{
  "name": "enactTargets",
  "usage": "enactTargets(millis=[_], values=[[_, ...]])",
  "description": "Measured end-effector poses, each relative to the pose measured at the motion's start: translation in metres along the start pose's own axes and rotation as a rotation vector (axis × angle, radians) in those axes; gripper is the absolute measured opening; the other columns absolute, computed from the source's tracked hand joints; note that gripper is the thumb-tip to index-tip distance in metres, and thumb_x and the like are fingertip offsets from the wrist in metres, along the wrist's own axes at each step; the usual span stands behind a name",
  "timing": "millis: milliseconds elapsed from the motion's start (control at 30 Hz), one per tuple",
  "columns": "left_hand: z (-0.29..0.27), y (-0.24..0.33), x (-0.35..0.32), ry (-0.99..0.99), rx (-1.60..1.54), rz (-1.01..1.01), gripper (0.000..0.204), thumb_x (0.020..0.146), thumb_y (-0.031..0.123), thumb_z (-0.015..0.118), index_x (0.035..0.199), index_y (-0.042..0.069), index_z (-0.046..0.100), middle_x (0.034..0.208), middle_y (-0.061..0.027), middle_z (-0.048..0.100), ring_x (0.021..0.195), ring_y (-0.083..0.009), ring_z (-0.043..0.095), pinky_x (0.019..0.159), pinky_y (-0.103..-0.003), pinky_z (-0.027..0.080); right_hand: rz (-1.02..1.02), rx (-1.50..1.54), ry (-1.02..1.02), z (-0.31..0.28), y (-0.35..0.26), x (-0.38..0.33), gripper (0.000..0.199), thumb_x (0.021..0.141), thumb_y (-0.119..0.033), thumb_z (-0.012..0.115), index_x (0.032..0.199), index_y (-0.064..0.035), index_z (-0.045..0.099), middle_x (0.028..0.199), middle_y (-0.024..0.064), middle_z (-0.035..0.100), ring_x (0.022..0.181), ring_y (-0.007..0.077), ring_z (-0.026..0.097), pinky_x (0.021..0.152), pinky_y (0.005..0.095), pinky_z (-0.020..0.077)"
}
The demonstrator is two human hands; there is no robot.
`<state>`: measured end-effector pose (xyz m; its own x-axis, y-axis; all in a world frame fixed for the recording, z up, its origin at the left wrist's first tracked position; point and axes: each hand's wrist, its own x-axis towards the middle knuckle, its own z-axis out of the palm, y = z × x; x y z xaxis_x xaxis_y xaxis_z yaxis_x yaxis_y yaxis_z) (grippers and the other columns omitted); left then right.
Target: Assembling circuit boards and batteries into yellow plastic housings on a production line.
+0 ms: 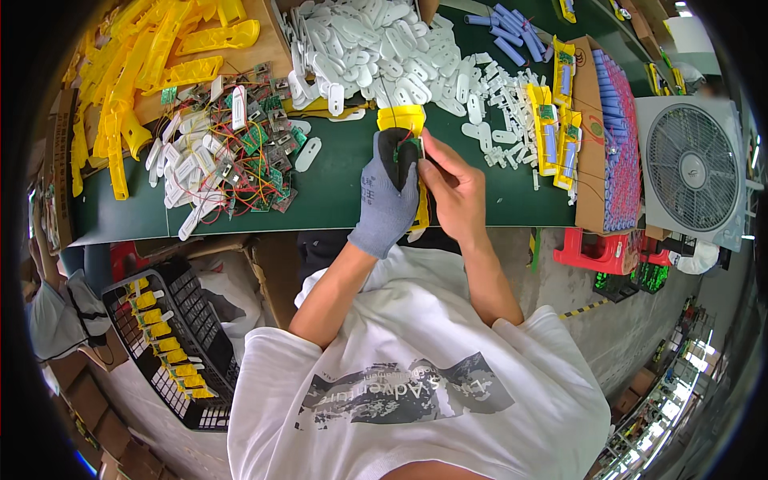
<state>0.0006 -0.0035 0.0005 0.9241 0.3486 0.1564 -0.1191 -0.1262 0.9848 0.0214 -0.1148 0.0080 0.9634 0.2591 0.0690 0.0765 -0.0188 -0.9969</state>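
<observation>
My left hand (386, 196), in a grey-blue glove with dark fingers, is closed around a long yellow plastic housing (402, 118). The housing stands lengthwise away from me above the front edge of the table, its far end showing past my fingers. A bit of green and thin red wire shows inside it. Against its right side, my bare right hand (460, 192) is closed, with thumb and fingertips pinched together. Whatever lies between those fingertips is too hidden to make out. My gloved hand covers much of the housing's middle.
Wired circuit boards with white covers (264, 148) and yellow housings (160, 56) lie left. White oval covers (376, 48) are heaped behind. Small white parts (512, 108), battery-filled housings (548, 132), a box of cells (590, 160) and a fan (692, 168) stand right. A black crate (188, 312) is lower left.
</observation>
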Motion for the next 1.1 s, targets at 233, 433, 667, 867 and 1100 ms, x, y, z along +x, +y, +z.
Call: enactTargets(millis=[233, 433, 667, 867, 1100], values=[[0.001, 0.003, -0.001, 0.001, -0.046, -0.015, 0.019, 0.093, 0.008, 0.050, 0.110, -0.001, 0.050, 0.089, -0.0168, 0.060, 0.076, -0.0238, 0.060, 0.069, -0.033, 0.048, 0.021, 0.195, 0.120, 0.005, 0.009, -0.002, 0.029, 0.089, 0.004, 0.059, 0.118, 0.0041, 0.061, 0.114, 0.0127, 0.064, 0.096, 0.0105, 0.060, 0.083, 0.0226, 0.0497], [-0.001, 0.004, 0.001, -0.039, -0.059, 0.026, 0.016, 0.092, 0.005, 0.049, 0.107, 0.001, 0.052, 0.086, -0.0129, 0.059, 0.073, -0.0192, 0.057, 0.069, -0.031, 0.047, 0.016, 0.246, 0.131, 0.004, 0.005, -0.002, 0.027, 0.089, 0.004, 0.059, 0.116, 0.0056, 0.062, 0.113, 0.0129, 0.065, 0.097, 0.0111, 0.060, 0.084, 0.0229, 0.0493], [-0.003, 0.003, 0.004, -0.099, -0.090, -0.038, 0.014, 0.090, 0.003, 0.050, 0.104, 0.002, 0.053, 0.085, -0.0131, 0.058, 0.070, -0.0215, 0.056, 0.067, -0.031, 0.047, -0.075, 0.113, 0.106, 0.004, 0.009, -0.004, 0.031, 0.089, 0.008, 0.056, 0.119, 0.0043, 0.060, 0.115, 0.0120, 0.064, 0.097, 0.0108, 0.059, 0.083, 0.0222, 0.0479], [-0.002, -0.001, 0.001, -0.064, -0.033, 0.088, 0.017, 0.090, 0.002, 0.049, 0.106, 0.001, 0.053, 0.086, -0.0139, 0.059, 0.073, -0.0203, 0.058, 0.067, -0.031, 0.047, -0.222, -0.105, 0.132, 0.007, 0.008, -0.006, 0.030, 0.088, 0.006, 0.055, 0.118, 0.0048, 0.061, 0.114, 0.0140, 0.064, 0.098, 0.0154, 0.061, 0.083, 0.0249, 0.0475], [0.006, -0.009, 0.006, 0.133, -0.108, 0.195, 0.050, 0.089, -0.002, 0.044, 0.138, 0.002, 0.035, 0.130, -0.0167, 0.047, 0.099, -0.0176, 0.056, 0.087, -0.031, 0.046, -0.173, -0.117, 0.027, -0.015, -0.011, 0.000, 0.030, 0.088, -0.009, 0.060, 0.116, 0.0027, 0.061, 0.118, 0.0137, 0.062, 0.102, 0.0199, 0.061, 0.082, 0.0270, 0.0474]])
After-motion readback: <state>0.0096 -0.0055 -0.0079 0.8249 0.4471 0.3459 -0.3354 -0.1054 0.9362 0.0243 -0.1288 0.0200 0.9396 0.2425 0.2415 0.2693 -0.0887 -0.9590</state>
